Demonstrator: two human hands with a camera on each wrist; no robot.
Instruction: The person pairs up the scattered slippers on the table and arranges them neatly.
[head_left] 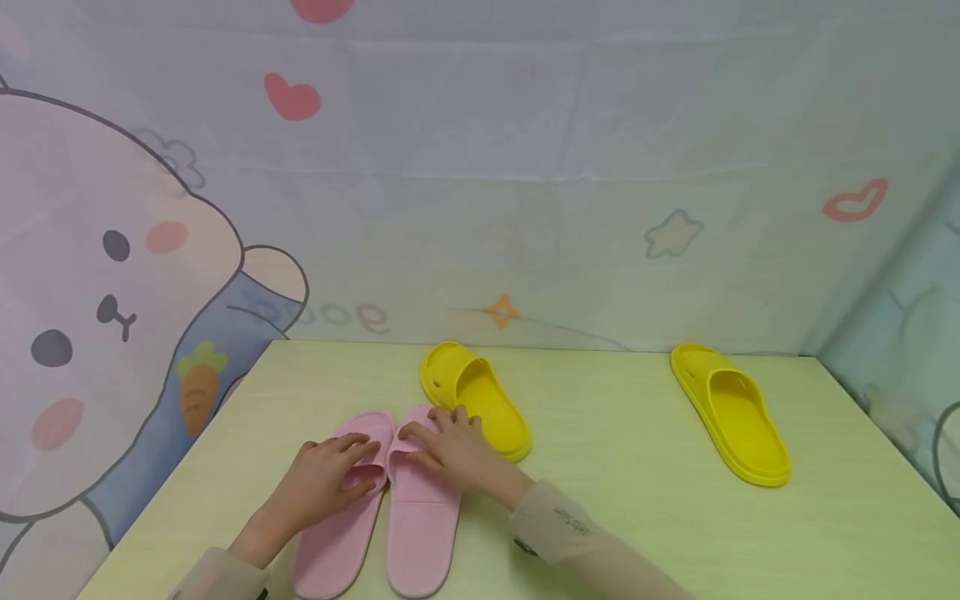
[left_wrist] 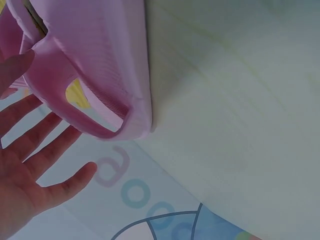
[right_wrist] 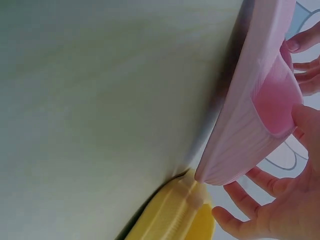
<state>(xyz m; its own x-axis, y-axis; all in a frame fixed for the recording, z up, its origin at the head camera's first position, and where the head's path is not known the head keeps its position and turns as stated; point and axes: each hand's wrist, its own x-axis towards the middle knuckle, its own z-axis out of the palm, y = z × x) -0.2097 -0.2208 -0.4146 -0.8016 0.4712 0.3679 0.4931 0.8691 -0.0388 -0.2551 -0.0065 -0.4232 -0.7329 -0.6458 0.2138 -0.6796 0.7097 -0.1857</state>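
On the table [head_left: 600,417], at its near left, lies the pink pair [head_left: 423,542], toes pointing away; one yellow slipper [head_left: 498,417] sits just beside its right toe, so a sideways nudge from the right hand [head_left: 465,454] would likely knock them together; with heels apart and straps [right_wrist: 235,145] all but touching, uneven pushing from the left hand [head_left: 322,483] could skew the pair further; it looks flat and plain-soled, its straps ribbed; both hands' fingers [left_wrist: 52,149] lie loose and spread about the straps, apparently grasping nothing; exact contact is unclear.
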